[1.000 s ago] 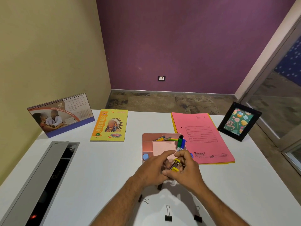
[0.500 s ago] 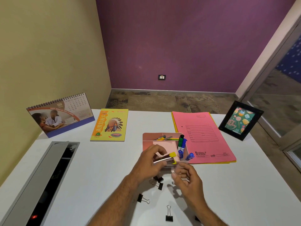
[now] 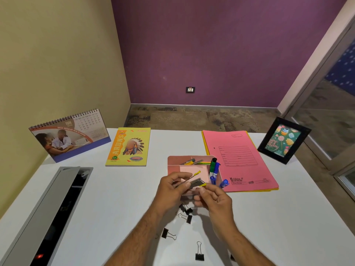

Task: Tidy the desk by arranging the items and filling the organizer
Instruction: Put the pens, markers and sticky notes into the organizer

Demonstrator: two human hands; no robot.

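Both hands work above the near edge of the pink organizer (image 3: 173,161), which sits mid-desk, its near wall hidden behind them. The left hand (image 3: 171,191) grips a small stapler (image 3: 195,182), metal with yellow ends, opened out so its upper arm tilts up and away. The right hand (image 3: 215,200) has its fingers curled, fingertips at the stapler's yellow front end; whether it pinches the stapler or something smaller there cannot be made out.

In the organizer, pens and pencils (image 3: 191,161) lie in the far compartment, partly blurred. Green and blue markers (image 3: 214,167) stand in the right compartment. A blue cap-like item (image 3: 223,183) lies just right of the organizer, touching the pink folder (image 3: 238,156), with yellow sheets showing under its edges.

Black binder clips (image 3: 186,213) cluster on the white desk (image 3: 115,198) under the wrists, partly hidden; one more (image 3: 168,234) lies nearer, another (image 3: 199,252) nearest. A dark object at the right forearm is mostly hidden.

Far left stand a desk calendar (image 3: 71,135) and a yellow notebook (image 3: 128,146); far right, a framed card (image 3: 284,140). A grey cable tray (image 3: 48,214) is cut off at the near-left edge.
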